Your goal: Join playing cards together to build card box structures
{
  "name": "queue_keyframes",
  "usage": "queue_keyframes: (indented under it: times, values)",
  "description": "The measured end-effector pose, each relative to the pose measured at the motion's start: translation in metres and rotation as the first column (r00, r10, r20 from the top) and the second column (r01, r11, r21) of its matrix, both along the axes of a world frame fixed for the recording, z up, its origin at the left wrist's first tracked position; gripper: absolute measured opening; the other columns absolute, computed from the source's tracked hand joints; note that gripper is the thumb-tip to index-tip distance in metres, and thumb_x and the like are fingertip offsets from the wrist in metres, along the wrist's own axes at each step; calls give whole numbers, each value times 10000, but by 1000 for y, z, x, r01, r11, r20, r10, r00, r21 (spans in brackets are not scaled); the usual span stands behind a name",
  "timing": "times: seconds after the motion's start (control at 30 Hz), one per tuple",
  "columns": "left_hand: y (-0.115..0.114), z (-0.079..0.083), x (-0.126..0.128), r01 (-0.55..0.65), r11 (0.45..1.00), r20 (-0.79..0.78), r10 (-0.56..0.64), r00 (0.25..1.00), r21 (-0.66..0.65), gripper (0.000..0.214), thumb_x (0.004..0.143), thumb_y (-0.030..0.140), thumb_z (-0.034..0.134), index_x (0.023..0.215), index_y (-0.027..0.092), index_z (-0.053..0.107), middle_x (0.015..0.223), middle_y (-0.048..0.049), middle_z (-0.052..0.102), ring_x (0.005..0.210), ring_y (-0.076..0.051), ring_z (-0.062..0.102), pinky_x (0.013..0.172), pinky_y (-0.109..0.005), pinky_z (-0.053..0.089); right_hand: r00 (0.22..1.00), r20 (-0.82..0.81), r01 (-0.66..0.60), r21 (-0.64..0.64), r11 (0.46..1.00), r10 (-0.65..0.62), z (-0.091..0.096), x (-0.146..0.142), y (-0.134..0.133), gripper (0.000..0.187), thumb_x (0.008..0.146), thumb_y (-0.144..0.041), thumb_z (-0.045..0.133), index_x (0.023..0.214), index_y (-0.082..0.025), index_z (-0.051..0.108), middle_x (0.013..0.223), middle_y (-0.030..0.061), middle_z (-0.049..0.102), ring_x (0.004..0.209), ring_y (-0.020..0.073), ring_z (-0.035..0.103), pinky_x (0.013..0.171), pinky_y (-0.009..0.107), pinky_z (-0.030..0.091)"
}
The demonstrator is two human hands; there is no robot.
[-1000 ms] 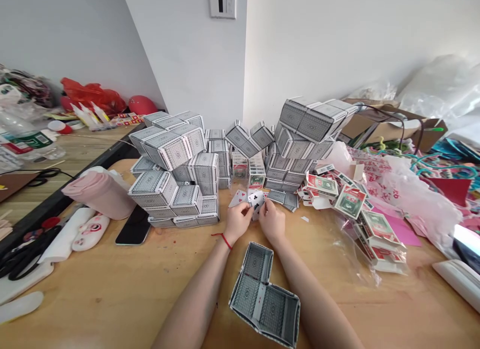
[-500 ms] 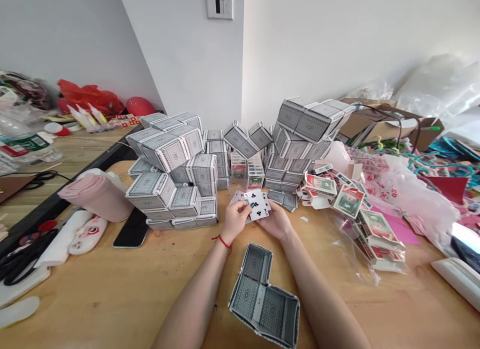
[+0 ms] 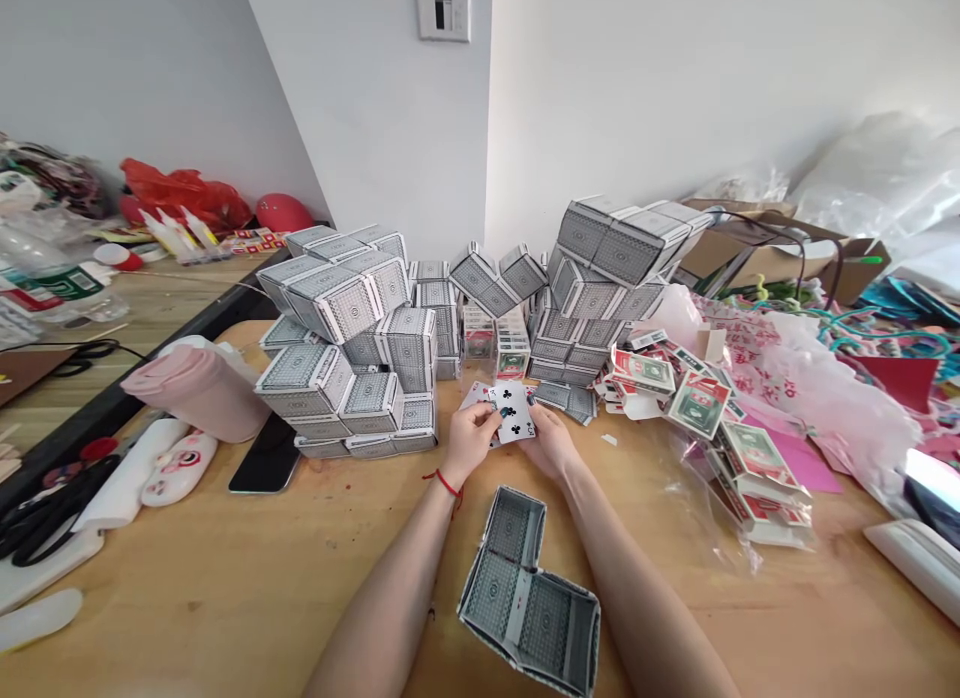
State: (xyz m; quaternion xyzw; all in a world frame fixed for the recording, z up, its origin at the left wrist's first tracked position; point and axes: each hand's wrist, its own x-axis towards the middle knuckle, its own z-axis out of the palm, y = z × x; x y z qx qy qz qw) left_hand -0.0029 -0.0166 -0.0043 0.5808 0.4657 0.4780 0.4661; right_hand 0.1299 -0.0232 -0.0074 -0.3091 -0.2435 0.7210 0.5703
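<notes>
Both hands meet over a few playing cards [image 3: 514,425], face up, with a clubs card on top. My left hand [image 3: 472,440], a red string on its wrist, pinches them with the thumb across the front. My right hand [image 3: 549,440] grips their right edge, thumb on top. Between my forearms sits an L-shaped piece of open boxes folded from playing cards [image 3: 517,598]. Beyond my hands, a stack of card-built boxes [image 3: 345,378] rises on the left and another stack [image 3: 600,288] on the right. Decks of cards [image 3: 512,348] lie between them.
Empty red-and-green card packs [image 3: 757,478] and clear wrapping lie at right, near a printed plastic bag [image 3: 787,358]. At left are a phone [image 3: 264,458], a pink cloth roll [image 3: 195,388], a white case [image 3: 180,468] and black scissors [image 3: 45,523].
My right thumb has come over onto the front of the cards. The cards at the right of the top one are now mostly covered. My left hand keeps its pinch.
</notes>
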Motion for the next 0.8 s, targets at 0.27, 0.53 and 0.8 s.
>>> queue_keyframes:
  times: [0.27,0.53,0.8]
  values:
    - [-2,0,1,38,999,-36,-37,999,14,294,715,313,528,477,155,457,447,33,434,434,-75,395,427,-202,307,942,330,48,67,997,-68,0,-2,1,368,635,-524,597,796,-194,574,604,0,602,526,134,531,485,237,402]
    - [-2,2,2,47,998,-76,-44,996,31,309,710,291,518,454,158,408,440,43,410,440,-71,369,445,-205,296,851,494,106,172,979,-179,-14,2,5,398,655,-541,560,770,-161,579,581,-6,568,476,106,459,446,215,362]
    - [-2,-2,6,41,997,-128,-32,991,70,301,718,280,500,459,157,408,451,38,423,470,-80,386,467,-206,290,755,524,269,301,915,-394,-9,1,6,257,646,-372,618,826,-193,660,872,36,658,811,191,563,705,288,435]
